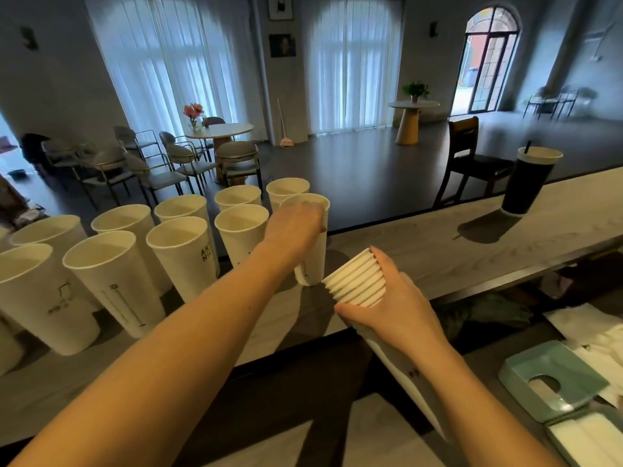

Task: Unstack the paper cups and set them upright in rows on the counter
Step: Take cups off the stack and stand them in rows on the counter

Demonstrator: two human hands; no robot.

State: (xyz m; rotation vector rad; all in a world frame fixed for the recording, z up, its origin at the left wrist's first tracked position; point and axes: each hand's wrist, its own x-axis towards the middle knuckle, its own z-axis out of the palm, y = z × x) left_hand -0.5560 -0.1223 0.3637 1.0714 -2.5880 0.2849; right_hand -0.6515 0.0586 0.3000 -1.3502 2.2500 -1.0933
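1. The left hand (pixel 296 227) reaches over the counter (pixel 438 244) and grips a single white paper cup (pixel 312 261) from above, fingers curled over its rim; the cup is upright at the right end of the near row, its base at the counter surface, though contact cannot be told for sure.
2. The right hand (pixel 397 308) wraps around a nested stack of paper cups (pixel 357 284), thumb on the near side and fingers on the far side just below the rims. The stack is tilted, its open end pointing up and to the left, its base slanting down towards the person.
3. To the left, upright white cups (pixel 182 251) stand in two rows along the counter, some with dark printed markings.
4. Far right on the counter stands a dark drink cup with a straw (pixel 529 180), well apart from the rows.
5. At the near right, below the counter, lie a pale green tray (pixel 553 379) and white napkins (pixel 593 332).
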